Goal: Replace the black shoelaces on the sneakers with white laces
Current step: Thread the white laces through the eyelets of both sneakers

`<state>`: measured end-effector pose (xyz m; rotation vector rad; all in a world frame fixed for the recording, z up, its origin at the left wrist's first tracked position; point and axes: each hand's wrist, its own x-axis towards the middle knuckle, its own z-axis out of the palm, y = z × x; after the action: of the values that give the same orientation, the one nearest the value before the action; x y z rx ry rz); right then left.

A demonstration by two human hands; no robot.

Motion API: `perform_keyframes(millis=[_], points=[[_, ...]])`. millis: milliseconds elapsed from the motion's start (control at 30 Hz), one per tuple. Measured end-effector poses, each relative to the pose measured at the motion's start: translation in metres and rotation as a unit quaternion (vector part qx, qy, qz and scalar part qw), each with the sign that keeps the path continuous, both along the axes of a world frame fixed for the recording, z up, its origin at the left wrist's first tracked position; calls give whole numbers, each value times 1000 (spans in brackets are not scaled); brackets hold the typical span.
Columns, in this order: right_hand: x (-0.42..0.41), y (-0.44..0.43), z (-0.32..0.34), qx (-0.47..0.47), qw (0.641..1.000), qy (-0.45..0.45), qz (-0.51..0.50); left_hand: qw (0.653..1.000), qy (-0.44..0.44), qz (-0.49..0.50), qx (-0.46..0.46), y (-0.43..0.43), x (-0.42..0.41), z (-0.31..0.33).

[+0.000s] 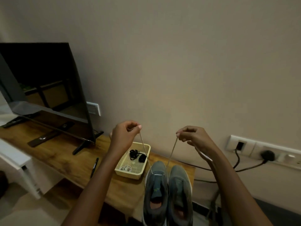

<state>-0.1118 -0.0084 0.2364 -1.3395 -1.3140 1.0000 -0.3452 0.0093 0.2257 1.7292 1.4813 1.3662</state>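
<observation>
Fingers (130,124): my left hand (124,136) and right hand (194,138) each pinch one end of the white lace (171,154), held up taut.
Lace: threaded through the lowest eyelets of the left shoe (155,191) on the worktop (68,154). I judge it light, limp and slippery, best held near the tips.
Around: right shoe (179,190) close alongside. The basket (128,175) with the black laces (136,156) sits just behind. Nothing blocks me.
</observation>
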Motion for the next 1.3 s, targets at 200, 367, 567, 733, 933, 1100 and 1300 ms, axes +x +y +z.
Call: perform_keyframes(millis=[200,367,567,733,933,1100,1300], points=[[2,-41,35,6,999,45,-10,998,-34,-18,45,-33,6,33],[4,-65,56,42,994,97,1,997,-46,-50,42,-52,14,44],[-5,-76,58,81,992,94,21,994,-85,-66,24,-62,22,46],[-23,-73,59,119,988,94,-33,998,33,-20,58,-58,26,49],[-31,-69,58,115,986,99,-70,968,215,41,122,-58,30,72],[-30,-63,55,112,987,91,-71,960,242,49,136,-50,33,72],[-19,-46,26,124,986,86,-67,976,162,98,103,-34,26,42]])
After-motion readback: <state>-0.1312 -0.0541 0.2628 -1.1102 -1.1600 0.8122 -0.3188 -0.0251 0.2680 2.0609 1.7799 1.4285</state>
